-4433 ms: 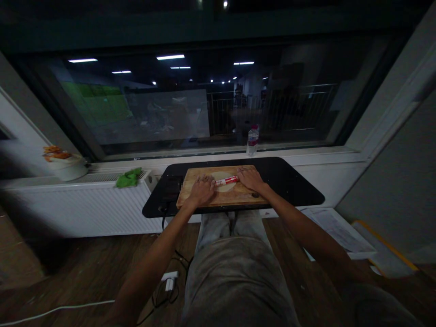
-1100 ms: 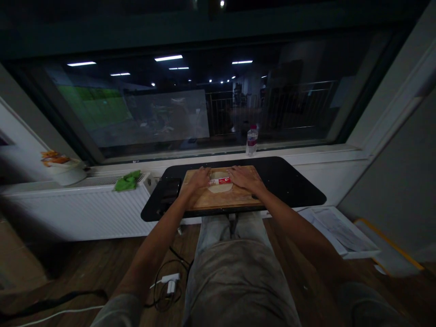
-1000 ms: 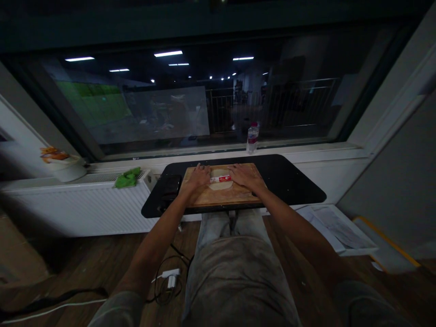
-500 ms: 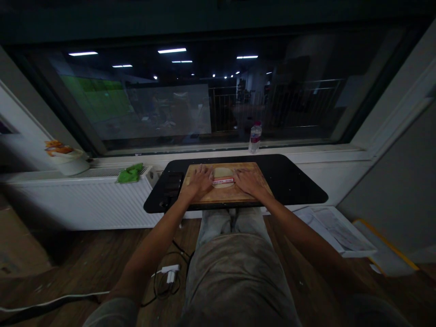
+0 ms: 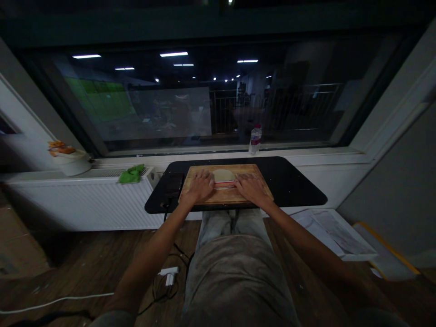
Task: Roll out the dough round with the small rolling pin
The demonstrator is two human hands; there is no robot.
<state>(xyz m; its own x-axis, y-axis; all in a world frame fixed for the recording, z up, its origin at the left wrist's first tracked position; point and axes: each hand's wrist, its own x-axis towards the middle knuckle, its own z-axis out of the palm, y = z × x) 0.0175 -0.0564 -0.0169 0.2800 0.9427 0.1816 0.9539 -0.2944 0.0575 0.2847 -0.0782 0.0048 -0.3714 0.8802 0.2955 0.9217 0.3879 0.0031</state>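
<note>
**A:** where's the roller (image 5: 224, 184) at?
**B:** on the dough's (image 5: 223, 174) near edge, on the board (image 5: 225, 199), mid desk (image 5: 293, 181). left hand (image 5: 200, 187) and right hand (image 5: 250, 187) lie flat on its ends, both grips spread open.

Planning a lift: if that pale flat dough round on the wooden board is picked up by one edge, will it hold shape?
Probably floppy: the pale flat dough round lies thin and flush on the wooden board, so it would likely sag. It may stick, with the red-and-white cylinder lying across it under the left hand and right hand.
</note>
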